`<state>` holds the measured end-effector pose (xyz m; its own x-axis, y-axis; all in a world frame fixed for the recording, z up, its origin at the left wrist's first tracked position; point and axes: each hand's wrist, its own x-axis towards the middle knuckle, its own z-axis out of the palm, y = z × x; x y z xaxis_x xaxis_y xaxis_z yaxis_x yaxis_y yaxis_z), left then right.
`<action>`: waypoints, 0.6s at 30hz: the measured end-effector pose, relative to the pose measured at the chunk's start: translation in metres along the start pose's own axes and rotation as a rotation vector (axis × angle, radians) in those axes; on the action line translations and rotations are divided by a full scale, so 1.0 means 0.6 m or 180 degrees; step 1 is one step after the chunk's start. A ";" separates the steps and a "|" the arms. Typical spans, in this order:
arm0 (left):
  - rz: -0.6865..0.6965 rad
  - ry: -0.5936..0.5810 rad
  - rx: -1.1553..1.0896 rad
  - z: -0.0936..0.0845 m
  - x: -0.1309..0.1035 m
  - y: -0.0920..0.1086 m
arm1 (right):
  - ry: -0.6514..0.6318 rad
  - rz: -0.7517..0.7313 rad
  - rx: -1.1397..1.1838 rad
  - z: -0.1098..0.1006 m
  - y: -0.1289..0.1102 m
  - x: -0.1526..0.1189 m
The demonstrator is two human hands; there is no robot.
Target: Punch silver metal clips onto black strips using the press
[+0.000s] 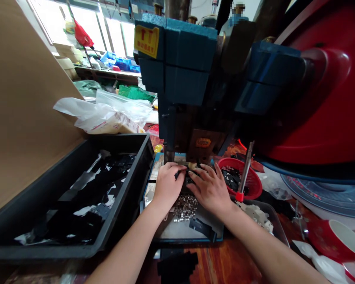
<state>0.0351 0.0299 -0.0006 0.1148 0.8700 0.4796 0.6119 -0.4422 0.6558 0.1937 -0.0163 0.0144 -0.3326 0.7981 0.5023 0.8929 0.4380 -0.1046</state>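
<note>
Both hands work at the base of a blue press (183, 63), below its ram. My left hand (170, 182) is closed, its fingertips on a small dark piece (177, 174) beside the tooling. My right hand (210, 185) has its fingers spread, fingertips at the dark tooling in the middle; whether they press on something is hidden. Just under the hands, a heap of small shiny metal parts (185, 208) lies on the grey metal plate (177, 232). A black strip-like piece (202, 228) rests on the plate's front right.
Left, a large black bin (118, 205) holds black and clear pieces. Right stand a red basket (256, 183) of dark parts, an upright metal lever (246, 169), a tray of pale pieces (258, 217) and a red mug (328, 236). A large red wheel (322, 90) looms above.
</note>
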 end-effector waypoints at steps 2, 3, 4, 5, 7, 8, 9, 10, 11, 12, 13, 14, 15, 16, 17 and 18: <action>-0.0039 -0.0013 -0.0080 0.004 0.000 -0.001 | 0.0027 0.0020 0.0055 0.002 0.001 0.001; -0.0051 0.0001 -0.0106 0.005 0.000 -0.001 | 0.0036 0.0036 0.0109 0.004 0.003 0.001; -0.0056 0.0014 -0.0122 0.006 0.000 -0.001 | 0.0037 0.0062 0.0180 0.006 0.005 0.001; -0.0058 0.0027 -0.0131 0.007 0.000 -0.001 | 0.0039 0.0094 0.0264 0.008 0.008 0.000; -0.0057 0.0044 -0.0141 0.007 -0.001 0.001 | 0.0069 0.0150 0.0425 0.012 0.013 -0.003; -0.0054 0.0049 -0.0144 0.006 -0.002 0.002 | 0.0095 0.0155 0.0482 0.013 0.015 -0.005; -0.0049 0.0056 -0.0147 0.005 -0.002 0.003 | 0.0118 0.0140 0.0512 0.015 0.016 -0.007; -0.0045 0.0065 -0.0150 0.005 -0.003 0.004 | 0.0131 0.0111 0.0514 0.015 0.017 -0.009; -0.0041 0.0076 -0.0153 0.004 -0.004 0.005 | 0.0133 0.0079 0.0492 0.015 0.017 -0.011; -0.0037 0.0084 -0.0157 0.004 -0.005 0.006 | 0.0119 0.0047 0.0454 0.014 0.016 -0.013; -0.0031 0.0091 -0.0162 0.004 -0.006 0.007 | 0.0098 0.0018 0.0408 0.012 0.015 -0.013; -0.0027 0.0093 -0.0169 0.004 -0.007 0.008 | 0.0073 -0.0005 0.0361 0.010 0.014 -0.013; -0.0025 0.0094 -0.0183 0.004 -0.008 0.008 | 0.0048 -0.0022 0.0319 0.009 0.013 -0.013; -0.0031 0.0088 -0.0216 0.005 -0.007 0.007 | 0.0026 -0.0030 0.0289 0.007 0.012 -0.012; -0.0043 0.0077 -0.0264 0.007 -0.007 0.006 | 0.0014 -0.0021 0.0275 0.006 0.011 -0.010; -0.0058 0.0060 -0.0320 0.009 -0.005 0.004 | 0.0013 0.0006 0.0283 0.006 0.010 -0.008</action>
<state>0.0404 0.0273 -0.0035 0.0889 0.8743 0.4772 0.5319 -0.4467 0.7194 0.1997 -0.0158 0.0083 -0.3297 0.7973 0.5057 0.8629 0.4718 -0.1812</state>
